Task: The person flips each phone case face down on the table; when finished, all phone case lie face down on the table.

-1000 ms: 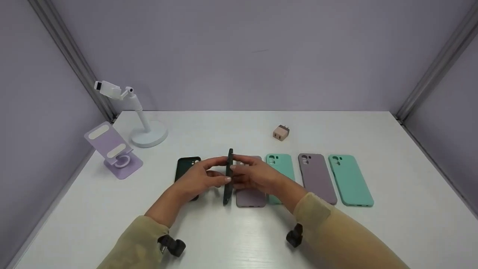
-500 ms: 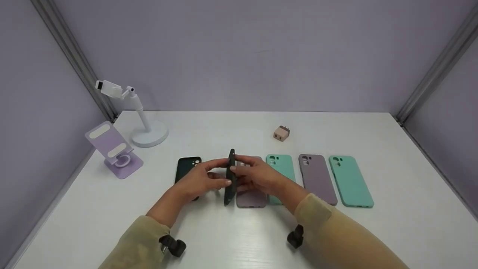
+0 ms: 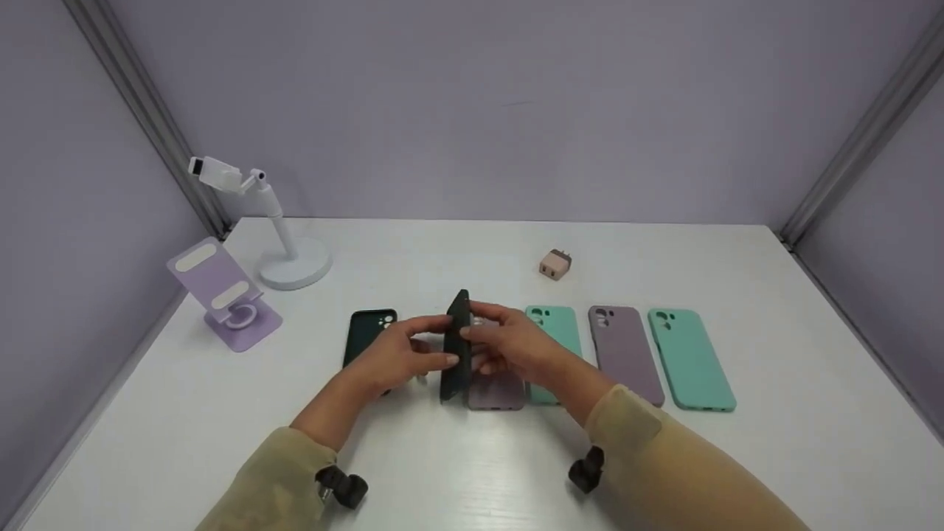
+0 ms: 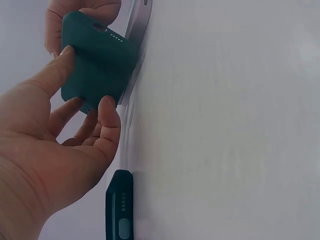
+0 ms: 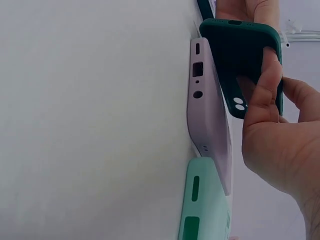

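Upright on edge between the two hands stands a dark green phone case. My left hand pinches its left edge with thumb and fingers. From the other side my right hand grips it, with a finger inside the hollow in the right wrist view. That view shows the case's inside and camera holes; the left wrist view shows its plain back. Another dark green case lies to the left, partly behind the left hand. A mauve case lies just right of the held one, partly covered by the right hand.
Farther right lie a mint case, a second mauve case and another mint case. Behind them sits a pink charger plug. A purple phone stand and a white stand occupy the left side of the white table.
The held case has turned from nearly edge-on, so more of its dark face shows to the head camera. Both hands keep their grip, the right one shifting slightly rightward.
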Demonstrator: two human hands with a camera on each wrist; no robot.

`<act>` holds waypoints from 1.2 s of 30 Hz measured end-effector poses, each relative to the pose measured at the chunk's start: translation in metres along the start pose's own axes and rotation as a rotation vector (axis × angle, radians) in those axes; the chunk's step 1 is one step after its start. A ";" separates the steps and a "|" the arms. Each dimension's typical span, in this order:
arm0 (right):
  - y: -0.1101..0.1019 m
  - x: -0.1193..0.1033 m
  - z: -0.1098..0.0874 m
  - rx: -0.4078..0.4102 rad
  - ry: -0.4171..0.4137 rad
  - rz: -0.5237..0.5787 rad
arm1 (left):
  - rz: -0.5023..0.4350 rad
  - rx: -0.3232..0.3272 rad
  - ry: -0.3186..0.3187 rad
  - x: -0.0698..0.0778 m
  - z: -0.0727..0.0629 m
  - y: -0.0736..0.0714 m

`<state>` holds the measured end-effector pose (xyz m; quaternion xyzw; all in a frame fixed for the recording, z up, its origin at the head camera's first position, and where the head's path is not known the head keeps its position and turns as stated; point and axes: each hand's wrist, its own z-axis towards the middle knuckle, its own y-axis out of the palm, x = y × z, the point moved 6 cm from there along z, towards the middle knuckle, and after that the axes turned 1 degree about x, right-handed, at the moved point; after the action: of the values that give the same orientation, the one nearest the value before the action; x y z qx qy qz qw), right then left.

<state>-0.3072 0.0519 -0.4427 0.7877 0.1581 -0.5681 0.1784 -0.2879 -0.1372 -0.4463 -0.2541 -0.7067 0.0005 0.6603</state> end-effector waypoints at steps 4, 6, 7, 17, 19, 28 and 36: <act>0.000 -0.006 -0.004 -0.002 -0.028 0.022 | -0.007 0.024 -0.002 0.002 -0.002 -0.004; 0.001 -0.009 -0.005 -0.011 -0.036 0.041 | -0.023 0.030 -0.007 0.002 -0.003 -0.006; 0.001 -0.010 -0.006 -0.013 -0.038 0.051 | -0.034 0.032 -0.009 0.002 -0.003 -0.006; 0.000 -0.016 -0.011 -0.022 -0.043 0.085 | -0.094 0.131 -0.055 0.004 -0.004 -0.008; -0.001 -0.016 -0.012 -0.017 -0.046 0.082 | -0.092 0.159 -0.057 0.005 -0.004 -0.009; -0.004 -0.014 -0.012 0.013 -0.067 0.032 | -0.040 0.202 -0.036 0.009 -0.004 -0.017; -0.008 -0.012 -0.012 0.027 -0.095 -0.024 | -0.016 0.219 -0.025 0.013 -0.004 -0.019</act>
<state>-0.3043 0.0637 -0.4281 0.7602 0.1516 -0.6089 0.1683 -0.2908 -0.1507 -0.4270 -0.1748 -0.7126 0.0756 0.6752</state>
